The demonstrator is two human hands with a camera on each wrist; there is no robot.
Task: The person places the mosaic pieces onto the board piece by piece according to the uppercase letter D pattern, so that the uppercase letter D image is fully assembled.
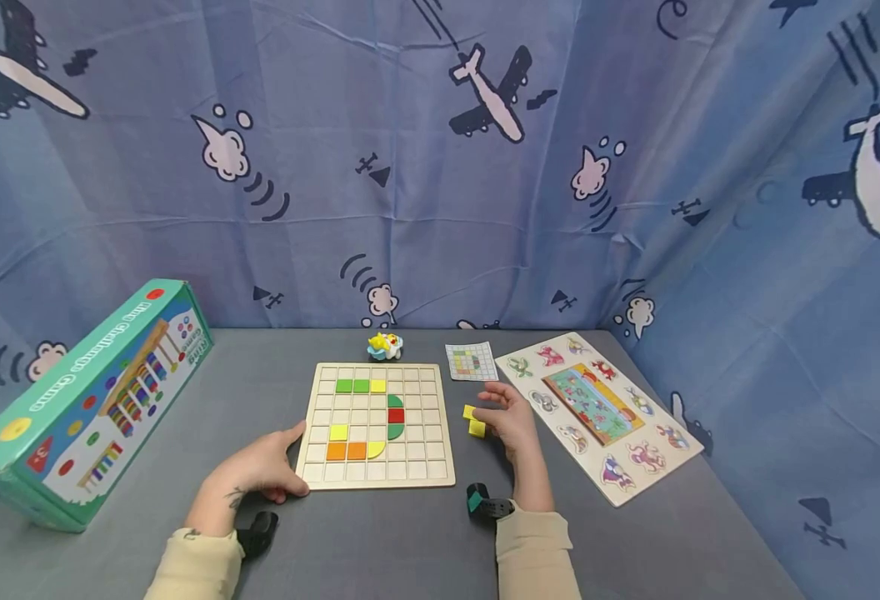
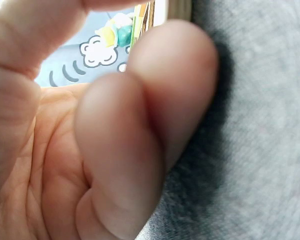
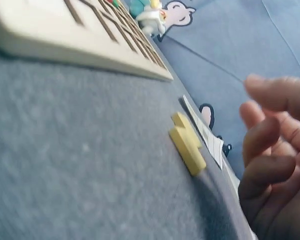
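A wooden grid board (image 1: 417,471) lies in the middle of the table, with green, yellow, red and orange tiles in some of its cells. My left hand (image 1: 260,467) holds the board at its near left corner, one digit on the left side and another at the corner. In the left wrist view, curled fingers (image 2: 120,145) fill the foreground close to the board's edge. Two yellow square tiles (image 1: 477,427) lie right of the board, touching each other. My right hand (image 1: 511,417) hovers beside them, fingers loosely bent; the right wrist view shows a gap between the fingers (image 3: 267,175) and the yellow tiles (image 3: 190,155).
Behind the board stands a small toy figure (image 1: 385,346). A pattern card (image 1: 472,362) lies at the back right, beside a wooden picture puzzle board (image 1: 597,475). The long green game box (image 1: 72,467) is on the left. A printed curtain (image 1: 320,183) hangs behind the table.
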